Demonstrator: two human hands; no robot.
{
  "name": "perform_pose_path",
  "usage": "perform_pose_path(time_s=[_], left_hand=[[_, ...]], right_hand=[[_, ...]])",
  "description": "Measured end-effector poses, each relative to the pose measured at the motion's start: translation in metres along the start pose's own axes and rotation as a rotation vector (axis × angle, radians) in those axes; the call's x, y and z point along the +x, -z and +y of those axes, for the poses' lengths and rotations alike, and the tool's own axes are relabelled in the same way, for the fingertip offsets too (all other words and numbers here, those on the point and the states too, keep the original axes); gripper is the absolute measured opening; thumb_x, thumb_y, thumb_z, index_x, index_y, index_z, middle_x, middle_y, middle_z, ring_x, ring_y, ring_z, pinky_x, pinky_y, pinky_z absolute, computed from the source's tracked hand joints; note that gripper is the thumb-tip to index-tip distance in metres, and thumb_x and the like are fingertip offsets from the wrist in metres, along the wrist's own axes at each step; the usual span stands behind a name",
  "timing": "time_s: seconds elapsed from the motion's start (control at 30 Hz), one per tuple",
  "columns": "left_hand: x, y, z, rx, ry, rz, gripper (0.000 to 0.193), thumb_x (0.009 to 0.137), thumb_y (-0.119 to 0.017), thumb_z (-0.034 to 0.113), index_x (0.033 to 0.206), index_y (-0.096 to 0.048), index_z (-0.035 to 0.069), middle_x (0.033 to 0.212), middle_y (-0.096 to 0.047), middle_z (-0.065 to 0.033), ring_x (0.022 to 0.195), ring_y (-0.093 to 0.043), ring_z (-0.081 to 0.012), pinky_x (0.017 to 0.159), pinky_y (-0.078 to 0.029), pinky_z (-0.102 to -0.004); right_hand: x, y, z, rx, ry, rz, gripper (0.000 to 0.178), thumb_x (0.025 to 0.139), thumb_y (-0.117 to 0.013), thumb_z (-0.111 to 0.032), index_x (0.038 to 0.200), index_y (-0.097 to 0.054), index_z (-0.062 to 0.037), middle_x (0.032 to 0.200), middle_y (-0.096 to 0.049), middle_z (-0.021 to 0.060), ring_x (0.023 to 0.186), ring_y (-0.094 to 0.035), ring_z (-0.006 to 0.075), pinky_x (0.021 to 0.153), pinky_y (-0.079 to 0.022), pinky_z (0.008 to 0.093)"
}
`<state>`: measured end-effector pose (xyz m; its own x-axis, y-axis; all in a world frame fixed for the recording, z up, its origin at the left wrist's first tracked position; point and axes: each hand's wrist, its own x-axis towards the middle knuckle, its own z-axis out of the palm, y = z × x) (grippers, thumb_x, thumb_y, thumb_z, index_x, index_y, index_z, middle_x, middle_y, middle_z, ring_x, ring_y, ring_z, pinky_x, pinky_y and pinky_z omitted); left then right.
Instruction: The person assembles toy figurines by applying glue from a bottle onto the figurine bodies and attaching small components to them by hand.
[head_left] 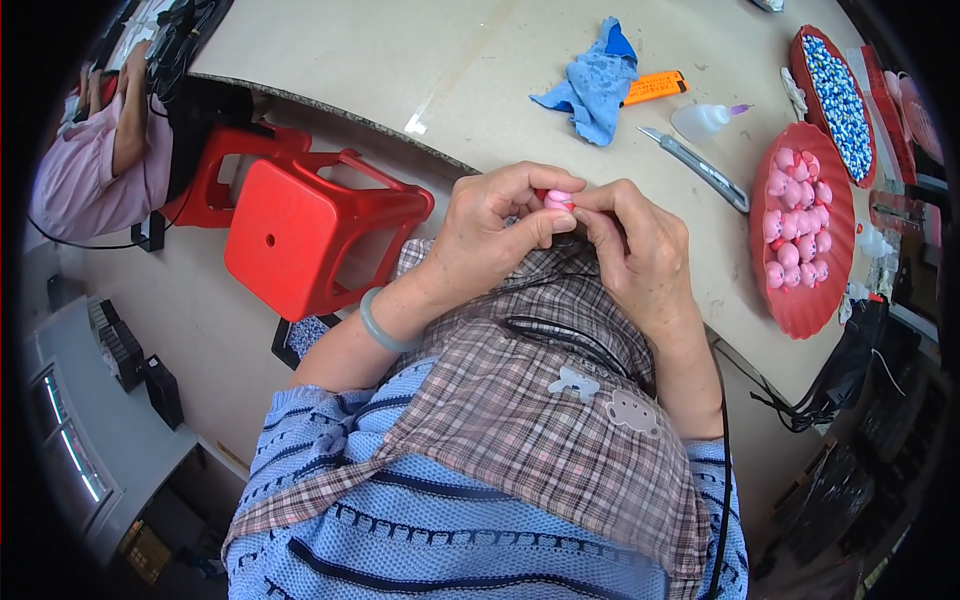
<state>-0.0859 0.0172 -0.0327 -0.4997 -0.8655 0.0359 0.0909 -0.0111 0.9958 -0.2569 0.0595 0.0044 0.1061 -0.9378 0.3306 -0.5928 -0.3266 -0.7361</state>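
Observation:
Between the thumb and fingers of my left hand is a small pink toy figure with red parts, held over my lap by the table edge. My right hand is closed, its thumb and index fingertip pinching at the figure's right side. The fingers cover much of the toy. Similar pink figures with red parts lie grouped in a red scalloped tray on the table to the right. Nearest to my right hand on the tabletop is a grey utility knife.
Farther back lie a blue cloth, an orange packet and a white squeeze bottle with a purple tip. Another red tray holds many blue-and-white pieces. Red stools stand at left, near a co-worker in a pink top.

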Motion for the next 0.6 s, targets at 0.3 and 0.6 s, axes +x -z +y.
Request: perform_pose_path(time_s=[0.3, 0.6], left_hand=[[0.001, 0.004, 0.004, -0.147, 0.06, -0.036, 0.028, 0.09, -0.066, 0.003, 0.116, -0.062, -0.004, 0.093, -0.069, -0.0077, 0.073, -0.063, -0.0072, 0.064, -0.053, -0.0197], [0.001, 0.004, 0.001, -0.123, 0.042, -0.041, 0.026, 0.09, -0.066, 0.002, 0.115, -0.062, -0.004, 0.092, -0.069, -0.0084, 0.075, -0.064, -0.0077, 0.064, -0.054, -0.0197]], right_hand=[[-0.015, 0.003, 0.006, 0.067, -0.102, 0.128, 0.009, 0.086, -0.065, 0.003, 0.094, -0.062, 0.0003, 0.076, -0.067, 0.0096, 0.064, -0.067, 0.0192, 0.057, -0.052, 0.0297], [0.002, -0.004, 0.005, 0.062, -0.01, 0.016, 0.01, 0.084, -0.067, 0.003, 0.091, -0.063, -0.0015, 0.073, -0.065, 0.0112, 0.061, -0.066, 0.0208, 0.052, -0.05, 0.0303]])
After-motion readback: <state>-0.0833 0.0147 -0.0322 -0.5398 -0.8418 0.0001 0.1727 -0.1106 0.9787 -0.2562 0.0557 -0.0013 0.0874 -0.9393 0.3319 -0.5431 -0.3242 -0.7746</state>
